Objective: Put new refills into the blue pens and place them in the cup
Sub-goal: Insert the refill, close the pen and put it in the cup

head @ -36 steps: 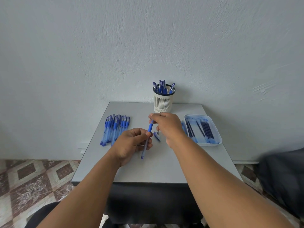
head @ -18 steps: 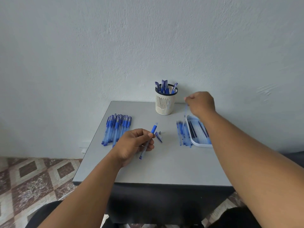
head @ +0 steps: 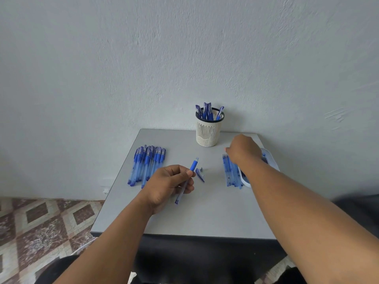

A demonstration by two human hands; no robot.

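Note:
My left hand (head: 170,183) grips a blue pen barrel (head: 193,166) near its rubber grip, open end pointing up and away. A pen cap (head: 200,175) and a small tip piece (head: 201,169) lie on the table just right of it. My right hand (head: 243,150) hangs knuckles-up over the far end of a row of thin blue refills (head: 230,175); its fingertips are hidden. The white tray (head: 245,182) beside that row is mostly covered by my forearm. The slotted cream cup (head: 208,133) at the back holds several blue pens (head: 207,111).
A bundle of capped blue pens (head: 147,165) lies on the left of the grey table (head: 205,218). The wall stands right behind the cup. Patterned floor tiles (head: 41,222) show left of the table, and something dark sits at the right edge.
My right hand left the pen barrel, swung out to the right over the tray, then dropped lower and nearer over the refill row. My left hand kept holding the barrel in place.

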